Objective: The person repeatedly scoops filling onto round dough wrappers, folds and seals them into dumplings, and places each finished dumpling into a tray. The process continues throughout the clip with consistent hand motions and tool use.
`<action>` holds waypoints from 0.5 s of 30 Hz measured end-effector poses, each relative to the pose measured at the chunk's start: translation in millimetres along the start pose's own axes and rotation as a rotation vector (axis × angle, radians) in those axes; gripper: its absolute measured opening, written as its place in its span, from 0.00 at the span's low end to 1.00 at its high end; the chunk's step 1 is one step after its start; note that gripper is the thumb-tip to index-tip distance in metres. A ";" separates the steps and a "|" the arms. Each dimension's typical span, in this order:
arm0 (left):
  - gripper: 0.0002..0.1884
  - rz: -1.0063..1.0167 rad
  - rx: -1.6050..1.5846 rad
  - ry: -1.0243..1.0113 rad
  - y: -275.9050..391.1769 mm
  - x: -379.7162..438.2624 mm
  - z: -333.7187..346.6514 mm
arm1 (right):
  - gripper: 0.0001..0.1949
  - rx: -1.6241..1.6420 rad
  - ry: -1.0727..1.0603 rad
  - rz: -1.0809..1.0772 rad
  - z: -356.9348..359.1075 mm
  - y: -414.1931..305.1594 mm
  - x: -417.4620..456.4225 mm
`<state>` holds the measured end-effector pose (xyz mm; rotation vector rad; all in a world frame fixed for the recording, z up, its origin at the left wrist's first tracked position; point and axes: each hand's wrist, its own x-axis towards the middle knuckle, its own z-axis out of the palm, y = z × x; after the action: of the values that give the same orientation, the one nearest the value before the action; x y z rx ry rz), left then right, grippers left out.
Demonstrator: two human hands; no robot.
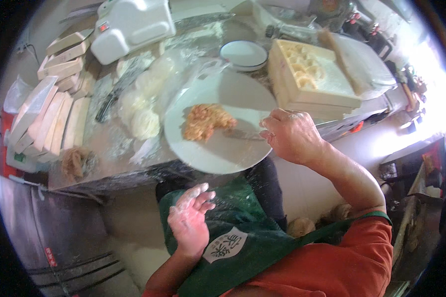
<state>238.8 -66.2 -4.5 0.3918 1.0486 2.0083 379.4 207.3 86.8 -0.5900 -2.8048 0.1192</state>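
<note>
A large round white plate (223, 156) lies at the table's front edge with a mound of minced filling (206, 120) on it. My right hand (293, 135) is closed over the plate's right rim, around a thin flat tool (247, 134) that looks like a spatula and reaches left to the filling. Its grip end is hidden by my fingers. Below the plate, in front of the green apron, my left hand (189, 222) is palm up with floury, slightly curled fingers apart and nothing seen in it. Pale dough (145, 124) under clear plastic is left of the plate.
Right of the plate, a pale box (340, 92) holds several dumplings (303, 67). Behind the plate stand a blue-rimmed white bowl (243, 55) and, farther left, a white machine (133, 29). Stacked pale wooden boxes (52, 122) and a crumpled brown cloth (74, 163) occupy the left side.
</note>
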 end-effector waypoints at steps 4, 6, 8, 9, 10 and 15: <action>0.32 0.166 0.161 0.019 13.9 3.5 -10.7 | 0.13 -0.111 -0.204 0.045 21.8 -10.2 16.2; 0.31 0.301 0.234 0.044 28.5 13.1 -26.2 | 0.12 -0.081 -0.243 0.095 21.2 -9.2 17.7; 0.24 0.437 0.426 0.180 53.9 29.0 -36.6 | 0.11 -0.008 -0.226 0.159 19.1 -10.2 19.2; 0.21 0.505 0.544 0.256 66.9 38.3 -42.2 | 0.11 0.052 -0.181 0.205 15.1 -13.7 16.2; 0.18 0.594 0.693 0.292 80.8 49.5 -47.8 | 0.10 0.107 -0.143 0.254 11.2 -21.2 14.9; 0.08 0.881 1.336 0.252 134.8 128.4 -64.6 | 0.07 0.558 0.017 0.224 11.2 -70.1 -3.5</action>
<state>51.1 -43.6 51.1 1.5059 2.6467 1.6977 352.5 141.6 84.7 -0.7434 -2.5023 0.8964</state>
